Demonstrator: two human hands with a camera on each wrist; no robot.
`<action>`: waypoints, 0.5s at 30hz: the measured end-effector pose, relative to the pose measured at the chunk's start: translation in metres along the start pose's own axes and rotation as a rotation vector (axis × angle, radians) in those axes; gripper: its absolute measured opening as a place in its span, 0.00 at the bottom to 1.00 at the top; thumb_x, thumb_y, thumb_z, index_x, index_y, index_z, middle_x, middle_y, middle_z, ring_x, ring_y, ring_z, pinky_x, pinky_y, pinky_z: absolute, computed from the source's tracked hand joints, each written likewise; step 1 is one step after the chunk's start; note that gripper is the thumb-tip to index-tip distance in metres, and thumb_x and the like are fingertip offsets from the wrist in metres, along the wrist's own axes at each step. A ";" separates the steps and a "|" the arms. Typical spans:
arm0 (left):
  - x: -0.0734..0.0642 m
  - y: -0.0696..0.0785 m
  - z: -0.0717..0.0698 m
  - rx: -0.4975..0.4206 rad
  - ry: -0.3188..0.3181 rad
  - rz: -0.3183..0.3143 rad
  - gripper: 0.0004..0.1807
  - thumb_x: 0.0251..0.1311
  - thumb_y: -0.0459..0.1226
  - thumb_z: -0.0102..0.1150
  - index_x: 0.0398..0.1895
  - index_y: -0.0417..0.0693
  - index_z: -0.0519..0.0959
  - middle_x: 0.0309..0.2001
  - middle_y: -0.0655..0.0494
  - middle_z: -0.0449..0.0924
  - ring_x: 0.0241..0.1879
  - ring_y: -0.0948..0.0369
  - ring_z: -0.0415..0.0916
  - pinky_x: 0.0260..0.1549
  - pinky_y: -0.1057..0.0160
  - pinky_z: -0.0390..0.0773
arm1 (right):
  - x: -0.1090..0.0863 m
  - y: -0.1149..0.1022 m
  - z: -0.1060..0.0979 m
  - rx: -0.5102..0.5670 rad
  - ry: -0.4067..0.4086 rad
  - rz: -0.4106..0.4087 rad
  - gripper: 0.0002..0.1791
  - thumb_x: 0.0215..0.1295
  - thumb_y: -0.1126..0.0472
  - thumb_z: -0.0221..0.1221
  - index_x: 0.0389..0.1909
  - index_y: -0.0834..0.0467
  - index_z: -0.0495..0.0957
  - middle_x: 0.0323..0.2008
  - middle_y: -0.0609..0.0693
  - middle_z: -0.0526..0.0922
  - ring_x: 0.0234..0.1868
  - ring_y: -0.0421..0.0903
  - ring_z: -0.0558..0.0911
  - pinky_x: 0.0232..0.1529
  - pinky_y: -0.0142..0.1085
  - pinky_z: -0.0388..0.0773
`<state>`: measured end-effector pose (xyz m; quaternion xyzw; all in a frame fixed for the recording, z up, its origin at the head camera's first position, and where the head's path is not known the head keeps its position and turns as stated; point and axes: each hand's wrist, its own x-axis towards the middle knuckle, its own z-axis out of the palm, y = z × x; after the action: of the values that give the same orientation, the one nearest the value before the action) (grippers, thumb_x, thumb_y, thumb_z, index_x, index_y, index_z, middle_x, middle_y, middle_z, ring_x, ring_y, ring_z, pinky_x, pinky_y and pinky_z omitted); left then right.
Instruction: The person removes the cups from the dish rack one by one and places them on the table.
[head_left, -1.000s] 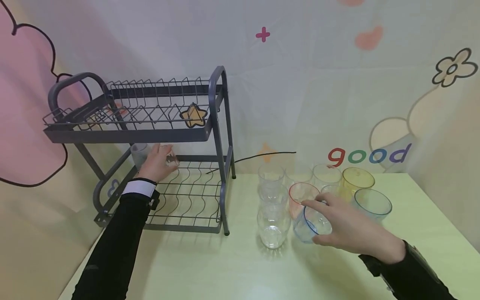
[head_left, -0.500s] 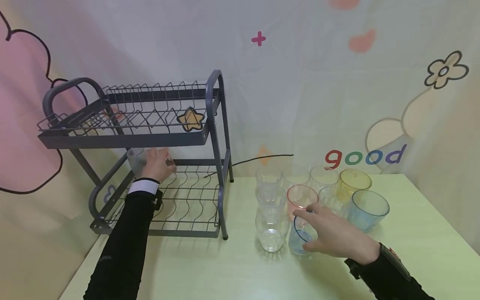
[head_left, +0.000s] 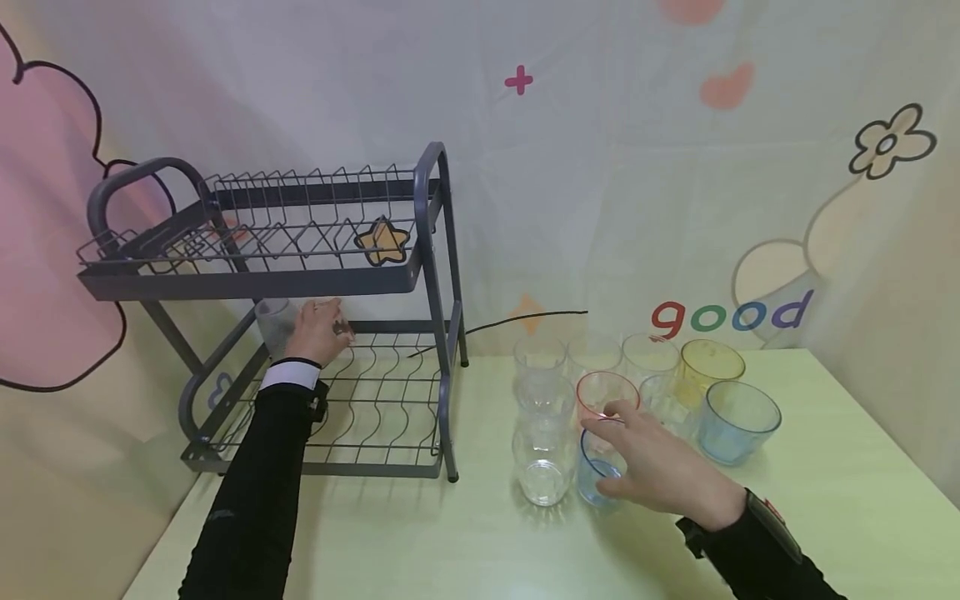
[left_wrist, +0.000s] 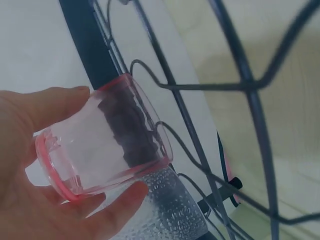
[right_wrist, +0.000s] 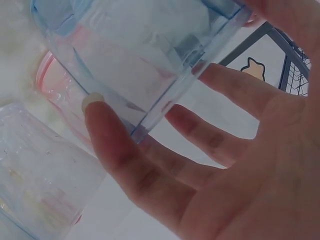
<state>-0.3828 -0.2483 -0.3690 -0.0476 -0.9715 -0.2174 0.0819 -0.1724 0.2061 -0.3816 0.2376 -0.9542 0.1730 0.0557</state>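
On the lower tier of the dish rack (head_left: pixel 375 471), my left hand (head_left: pixel 318 332) holds a clear glass with a pink rim (left_wrist: pixel 95 150), thumb on one side and fingers round the other. A dimpled clear glass (left_wrist: pixel 175 205) stands right beside it, visible in the head view as a greyish glass (head_left: pixel 274 321). My right hand (head_left: pixel 663 462) grips a blue-tinted glass (head_left: pixel 595 479) by its rim at the front of the glass group. In the right wrist view, thumb and fingers span the blue glass's mouth. A red-rimmed glass (head_left: pixel 606 390) is just behind it.
Several clear glasses (head_left: pixel 542 467) stand left of and behind the blue one. A yellow glass (head_left: pixel 712 360) and another blue glass (head_left: pixel 738 429) stand at the right. The rack's upper tier (head_left: pixel 247 287) overhangs my left hand. A patterned cloth (head_left: pixel 562 208) hangs behind.
My right hand has moved left and toward me with the blue glass, which now stands more upright beside the front clear glass. The left hand stays nearly in place. The head view shifts slightly.
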 end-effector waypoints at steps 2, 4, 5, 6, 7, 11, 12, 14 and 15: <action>-0.002 0.000 -0.003 0.006 -0.003 -0.011 0.38 0.64 0.34 0.58 0.75 0.41 0.54 0.71 0.28 0.44 0.69 0.32 0.47 0.54 0.30 0.63 | 0.000 -0.001 0.002 0.003 0.005 -0.001 0.36 0.46 0.59 0.73 0.61 0.58 0.76 0.54 0.57 0.71 0.48 0.58 0.74 0.36 0.43 0.77; -0.004 0.000 -0.007 0.015 -0.006 -0.023 0.37 0.64 0.33 0.58 0.75 0.41 0.56 0.70 0.28 0.46 0.67 0.32 0.51 0.53 0.30 0.65 | 0.000 -0.002 0.003 0.012 0.003 -0.001 0.36 0.47 0.59 0.73 0.61 0.58 0.75 0.54 0.58 0.70 0.48 0.59 0.73 0.36 0.43 0.78; -0.004 0.001 -0.008 0.020 -0.006 -0.028 0.36 0.64 0.33 0.58 0.75 0.41 0.57 0.70 0.28 0.47 0.66 0.32 0.53 0.52 0.30 0.65 | 0.000 -0.002 0.003 0.017 0.001 0.001 0.36 0.48 0.59 0.73 0.61 0.58 0.75 0.54 0.59 0.70 0.48 0.59 0.73 0.36 0.44 0.78; -0.005 0.001 -0.010 0.028 -0.007 -0.027 0.36 0.64 0.33 0.58 0.74 0.42 0.58 0.69 0.28 0.49 0.65 0.33 0.54 0.52 0.30 0.65 | 0.000 -0.002 0.003 0.024 0.000 0.000 0.36 0.48 0.59 0.73 0.62 0.58 0.75 0.54 0.60 0.70 0.49 0.60 0.73 0.37 0.45 0.78; -0.005 0.002 -0.011 0.031 -0.008 -0.024 0.35 0.64 0.34 0.58 0.73 0.42 0.59 0.68 0.28 0.50 0.65 0.33 0.55 0.51 0.29 0.65 | 0.000 -0.002 0.003 0.028 0.001 0.002 0.36 0.48 0.59 0.73 0.62 0.58 0.75 0.55 0.61 0.69 0.49 0.61 0.73 0.37 0.46 0.79; -0.007 0.003 -0.016 0.030 -0.020 -0.009 0.34 0.63 0.36 0.58 0.72 0.42 0.60 0.67 0.28 0.54 0.63 0.34 0.59 0.52 0.28 0.63 | -0.001 0.000 0.001 0.034 0.003 0.019 0.37 0.49 0.58 0.74 0.62 0.58 0.74 0.57 0.63 0.68 0.52 0.64 0.72 0.36 0.48 0.80; -0.007 0.002 -0.017 0.026 -0.023 -0.010 0.34 0.63 0.37 0.58 0.72 0.42 0.60 0.66 0.28 0.54 0.62 0.33 0.60 0.53 0.28 0.62 | -0.002 0.000 0.001 0.035 0.003 0.024 0.37 0.49 0.58 0.74 0.62 0.58 0.74 0.57 0.63 0.68 0.52 0.64 0.71 0.35 0.47 0.80; -0.011 0.001 -0.020 0.022 -0.029 -0.017 0.34 0.64 0.37 0.58 0.72 0.42 0.60 0.66 0.28 0.55 0.61 0.33 0.61 0.53 0.27 0.61 | -0.002 -0.001 0.001 0.039 -0.005 0.032 0.37 0.50 0.57 0.74 0.63 0.56 0.74 0.58 0.62 0.68 0.53 0.64 0.71 0.33 0.46 0.80; -0.012 0.000 -0.022 0.020 -0.031 -0.019 0.34 0.64 0.37 0.58 0.72 0.42 0.60 0.66 0.28 0.55 0.60 0.32 0.61 0.53 0.27 0.61 | -0.003 -0.001 0.001 0.045 -0.011 0.033 0.37 0.50 0.56 0.74 0.63 0.55 0.73 0.59 0.62 0.68 0.54 0.64 0.71 0.32 0.46 0.80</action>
<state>-0.3675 -0.2580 -0.3517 -0.0408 -0.9752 -0.2077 0.0650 -0.1693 0.2057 -0.3828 0.2240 -0.9542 0.1940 0.0423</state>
